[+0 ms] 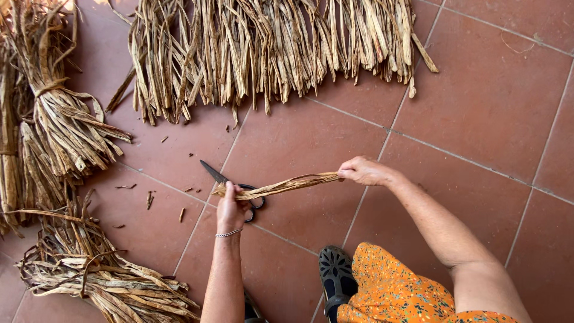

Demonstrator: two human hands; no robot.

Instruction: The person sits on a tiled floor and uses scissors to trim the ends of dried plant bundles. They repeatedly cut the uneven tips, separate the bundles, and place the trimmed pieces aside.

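The person stands over a floor of red-brown tiles [478,101] and holds a twisted strip of dried leaf [286,185] stretched between both hands. The left hand [231,206] is closed around the strip's left end, fingers wrapped over it; the right hand [362,171] pinches the other end between thumb and fingers. The strip hangs taut in the air, slightly higher at the right end.

A pair of scissors [230,182] lies on the tiles directly beneath the strip's left end, blades pointing away from the person and dark handles partly hidden by the left hand. Beyond the scissors, at the far side, a long row of flat dried leaves [269,48] is spread out. To the left of the scissors stands a tied bundle of leaves [57,125], and nearer the person on that side lies a looser, tangled heap [89,269]. Small leaf scraps [149,199] dot the tiles just left of the scissors. A dark sandal [336,275] and an orange patterned garment [394,293] show to the right of the scissors, close to the person.

The twist looks even along the strip. To keep it so, it seems best that both hands hold steady tension and turn in opposite senses without letting either end slip, since dry fibres of this kind probably split or unwind when slack.
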